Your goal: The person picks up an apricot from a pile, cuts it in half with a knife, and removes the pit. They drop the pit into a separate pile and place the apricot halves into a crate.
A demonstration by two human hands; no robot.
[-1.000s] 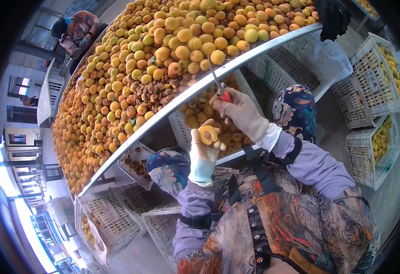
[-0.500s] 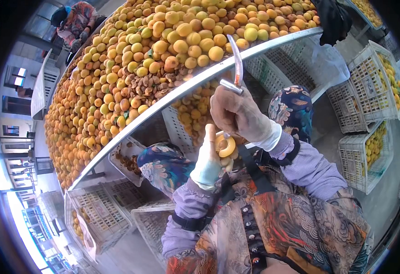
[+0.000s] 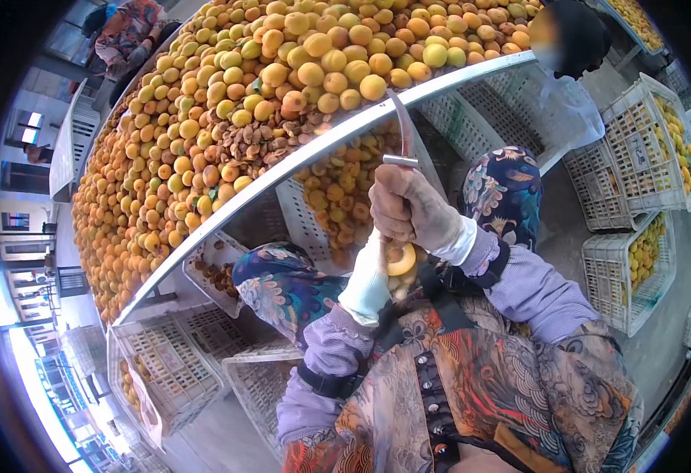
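My right hand (image 3: 412,205), in a stained glove, is closed round the handle of a curved blade tool (image 3: 404,134) whose tip points up by the table edge. Just below it, my left hand (image 3: 367,276), in a pale glove, is closed on a cut yellow apricot (image 3: 400,258) with a hollow centre. The two hands touch or overlap, and the left fingers are partly hidden. Beyond the metal rim lies a large heap of apricots (image 3: 282,71), with brown pits (image 3: 259,142) near the rim.
Below the rim, a crate holds apricot pieces (image 3: 338,193); a smaller bin (image 3: 219,272) holds brown pits. Crates of apricots (image 3: 645,150) stand at right, another crate (image 3: 172,359) at lower left. A person (image 3: 128,39) sits at upper left; a dark-capped head (image 3: 574,39) shows at upper right.
My right hand has moved down and closer to my left, and the blade has turned more upright. The apricot has shifted slightly right. At upper right, the dark-capped head has turned or moved.
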